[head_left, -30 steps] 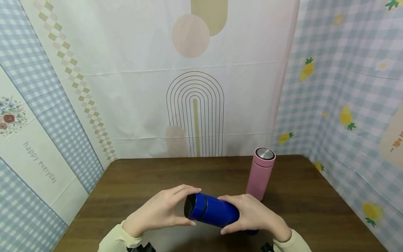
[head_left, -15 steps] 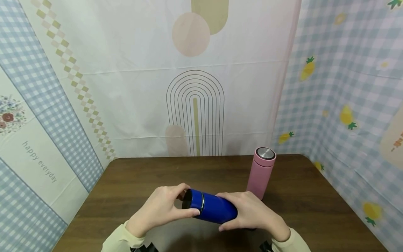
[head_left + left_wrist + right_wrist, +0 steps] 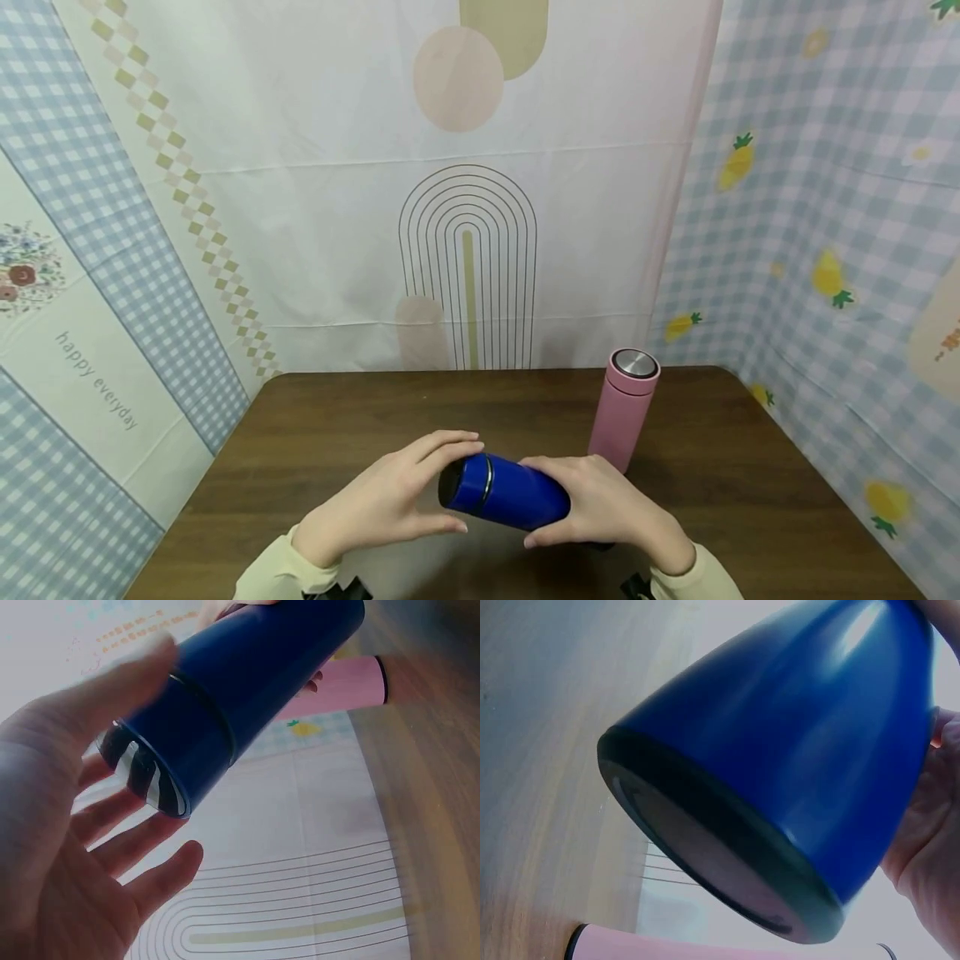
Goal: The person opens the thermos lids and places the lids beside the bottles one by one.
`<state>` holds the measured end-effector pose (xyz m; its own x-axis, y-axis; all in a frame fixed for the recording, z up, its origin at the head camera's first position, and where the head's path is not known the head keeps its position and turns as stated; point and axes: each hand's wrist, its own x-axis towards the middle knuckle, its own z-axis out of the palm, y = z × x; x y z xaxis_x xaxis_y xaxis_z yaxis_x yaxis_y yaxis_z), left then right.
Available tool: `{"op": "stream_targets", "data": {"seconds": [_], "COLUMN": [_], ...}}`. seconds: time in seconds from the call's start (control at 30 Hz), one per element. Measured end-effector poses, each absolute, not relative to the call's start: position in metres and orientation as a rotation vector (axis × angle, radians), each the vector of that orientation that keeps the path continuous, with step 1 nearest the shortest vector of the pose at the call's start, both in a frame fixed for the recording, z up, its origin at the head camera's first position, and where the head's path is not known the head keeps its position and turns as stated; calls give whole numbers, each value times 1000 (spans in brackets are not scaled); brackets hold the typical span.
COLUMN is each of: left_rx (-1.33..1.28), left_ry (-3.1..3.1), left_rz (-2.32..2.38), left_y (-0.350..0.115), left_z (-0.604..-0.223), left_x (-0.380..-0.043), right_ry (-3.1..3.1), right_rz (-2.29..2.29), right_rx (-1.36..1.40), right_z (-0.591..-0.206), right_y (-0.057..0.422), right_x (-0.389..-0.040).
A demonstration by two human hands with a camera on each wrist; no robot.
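A dark blue thermos (image 3: pixel 517 493) with a black-rimmed lid end (image 3: pixel 163 754) hangs tilted over the table, lid toward the left. My right hand (image 3: pixel 603 504) grips its body from the right, thumb below and fingers over the top. Around the lid my left hand (image 3: pixel 390 496) is spread, its fingertips by the upper edge and its thumb apart below. In the left wrist view, that hand's fingers reach past the lid without closing on it. The thermos's black base (image 3: pixel 720 832) faces the camera in the right wrist view.
A pink thermos (image 3: pixel 624 412) with a silver-topped lid stands upright on the brown wooden table (image 3: pixel 360 408), just behind my right hand. Printed cloth (image 3: pixel 337 208) hangs behind the table, and checked cloth (image 3: pixel 780 208) covers the right side.
My left thumb and fingers closed on the lid half a second ago and have since spread off it. The right hand keeps its grip, and the blue thermos shifts only slightly.
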<state>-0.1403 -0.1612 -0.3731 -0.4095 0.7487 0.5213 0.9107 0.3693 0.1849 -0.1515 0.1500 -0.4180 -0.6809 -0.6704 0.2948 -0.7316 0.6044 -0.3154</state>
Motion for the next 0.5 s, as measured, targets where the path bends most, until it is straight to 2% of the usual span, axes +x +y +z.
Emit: {"op": "stream_targets", "data": {"seconds": [0.13, 0.5], "left_rx": [-1466, -1114], "left_ry": [-2210, -2536], "left_rz": [-581, -712], "left_y": [-161, -160], "left_z": [-373, -371], "left_x": [-140, -134], "right_ry": [-2684, -2643], "right_rz": [654, 624], "right_rx": [1187, 1225], "right_z": [-418, -415], "right_y": [150, 147], "right_x": [-151, -148]}}
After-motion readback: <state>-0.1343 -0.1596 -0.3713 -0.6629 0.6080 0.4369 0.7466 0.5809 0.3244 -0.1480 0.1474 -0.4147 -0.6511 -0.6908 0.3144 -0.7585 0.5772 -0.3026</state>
